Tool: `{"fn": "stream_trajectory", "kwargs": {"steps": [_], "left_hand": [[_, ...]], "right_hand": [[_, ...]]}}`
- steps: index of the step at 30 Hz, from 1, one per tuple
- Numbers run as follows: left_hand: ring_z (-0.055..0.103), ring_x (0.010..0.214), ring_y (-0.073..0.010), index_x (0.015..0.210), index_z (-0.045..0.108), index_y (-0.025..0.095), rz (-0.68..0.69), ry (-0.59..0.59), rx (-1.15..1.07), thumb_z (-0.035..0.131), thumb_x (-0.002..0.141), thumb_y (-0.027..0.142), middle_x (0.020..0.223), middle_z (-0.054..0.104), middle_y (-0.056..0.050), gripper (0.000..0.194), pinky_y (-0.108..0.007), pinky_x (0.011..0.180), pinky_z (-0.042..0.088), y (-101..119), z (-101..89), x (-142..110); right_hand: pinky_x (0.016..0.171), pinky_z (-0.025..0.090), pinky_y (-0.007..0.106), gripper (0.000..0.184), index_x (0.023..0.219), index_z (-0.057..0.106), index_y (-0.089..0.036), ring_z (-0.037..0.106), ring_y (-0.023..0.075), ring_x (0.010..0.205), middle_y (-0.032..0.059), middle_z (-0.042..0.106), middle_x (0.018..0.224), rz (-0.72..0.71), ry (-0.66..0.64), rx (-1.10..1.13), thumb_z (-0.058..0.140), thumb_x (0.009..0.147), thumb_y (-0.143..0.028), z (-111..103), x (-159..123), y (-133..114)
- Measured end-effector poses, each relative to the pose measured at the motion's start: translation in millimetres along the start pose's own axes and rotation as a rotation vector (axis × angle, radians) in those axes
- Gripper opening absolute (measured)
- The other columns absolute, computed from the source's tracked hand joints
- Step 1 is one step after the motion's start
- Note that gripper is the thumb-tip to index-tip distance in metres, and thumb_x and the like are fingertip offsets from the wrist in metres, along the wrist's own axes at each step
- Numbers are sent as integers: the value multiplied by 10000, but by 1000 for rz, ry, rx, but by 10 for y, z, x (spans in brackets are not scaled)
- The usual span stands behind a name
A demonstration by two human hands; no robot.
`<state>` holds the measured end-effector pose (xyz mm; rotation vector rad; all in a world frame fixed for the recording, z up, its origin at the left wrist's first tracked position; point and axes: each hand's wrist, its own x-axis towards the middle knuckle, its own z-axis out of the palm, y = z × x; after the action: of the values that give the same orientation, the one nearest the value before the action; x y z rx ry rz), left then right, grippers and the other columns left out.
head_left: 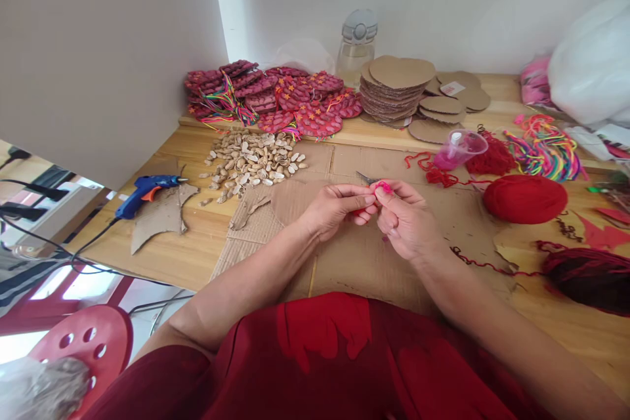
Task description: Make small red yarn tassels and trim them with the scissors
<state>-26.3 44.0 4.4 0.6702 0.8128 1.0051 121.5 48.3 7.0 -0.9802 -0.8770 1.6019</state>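
Over the flat cardboard sheet (364, 262), my two hands meet fingertip to fingertip. My left hand (337, 209) is closed, its thumb and fingers pinching a small bright pink and red piece (383, 188). Closed on the same piece from the other side is my right hand (406, 215). The fingers cover most of it, so its exact kind does not show. Just behind the fingertips a dark pointed metal tip (365, 178) lies on the cardboard; the rest of that tool is hidden. A red yarn ball (525, 199) rests to the right of my right hand.
Peanut shells (256, 161) lie behind left, beside a blue glue gun (150, 193). Along the back are decorated pink pieces (315, 102), a bottle (355, 52) and stacked cardboard shapes (396, 88). A plastic cup (460, 147), multicoloured cords (546, 151) and dark yarn (590, 279) are right.
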Motion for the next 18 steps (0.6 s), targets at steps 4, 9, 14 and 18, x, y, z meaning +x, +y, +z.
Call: {"fn": "stream_trajectory", "kwargs": {"steps": [4, 9, 14, 18], "left_hand": [[610, 537, -78, 866, 733, 93, -8, -1, 11, 836, 682, 258, 685, 706, -43, 268, -203, 550, 485, -1, -4, 0], [605, 534, -77, 857, 729, 82, -10, -11, 19, 821, 690, 263, 681, 701, -43, 263, -202, 546, 475, 10, -2, 2], [601, 535, -82, 828, 718, 78, -16, 3, 43, 826, 676, 258, 674, 701, -49, 259, -211, 544, 466, 6, 11, -4], [595, 527, -81, 810, 701, 83, 4, 27, 30, 827, 676, 258, 661, 694, -43, 254, -215, 547, 464, -6, 20, -5]], "right_hand": [[296, 155, 185, 280, 829, 637, -221, 267, 27, 310, -101, 513, 478, 42, -34, 28, 832, 677, -352, -13, 5, -6], [298, 149, 179, 259, 812, 643, -218, 264, 33, 301, -110, 449, 398, 48, -61, 39, 832, 687, -342, -17, 6, -5], [304, 152, 181, 269, 822, 646, -214, 253, 30, 304, -116, 432, 408, 49, -53, 16, 831, 684, -353, -16, 4, -18], [328, 163, 194, 253, 846, 643, -221, 270, 42, 315, -111, 422, 409, 36, -57, -30, 793, 728, -387, -17, 4, -46]]}}
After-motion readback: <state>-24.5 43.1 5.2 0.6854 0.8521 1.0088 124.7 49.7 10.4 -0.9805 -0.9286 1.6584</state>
